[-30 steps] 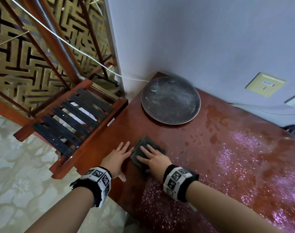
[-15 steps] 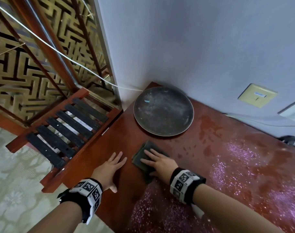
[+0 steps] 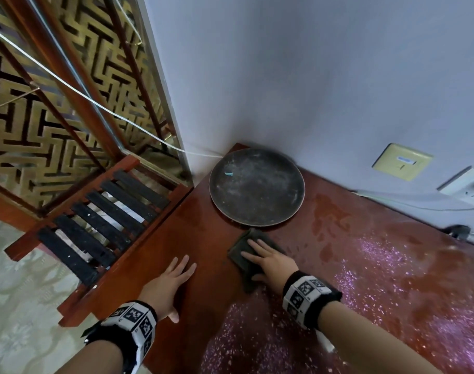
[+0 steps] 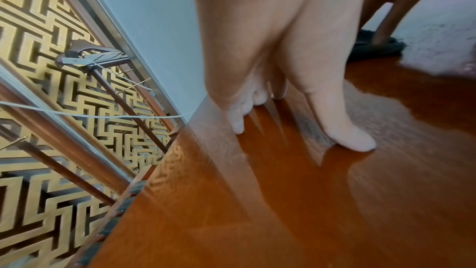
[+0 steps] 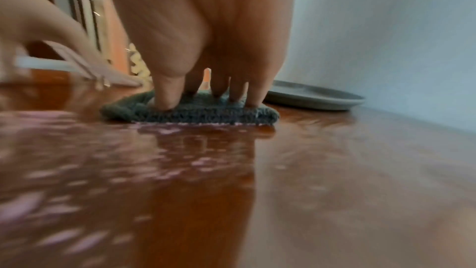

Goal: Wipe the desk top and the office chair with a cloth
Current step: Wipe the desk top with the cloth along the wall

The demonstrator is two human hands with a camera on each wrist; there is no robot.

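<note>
Red-brown table [image 3: 379, 279], wet and glossy, speckled with glare. Round grey tray [image 3: 257, 184] parked in the corner, just beyond the dark cloth [image 3: 240, 251]. Right hand [image 3: 271, 261] flat on the cloth, fingers straight, pressing, not clutching. Left hand [image 3: 168, 282] spread flat near the table edge, bracing, holding nothing. Risk ahead: forward stroke bumping that tray; slick surface letting the braced palm slide. Chair not identifiable.
</note>
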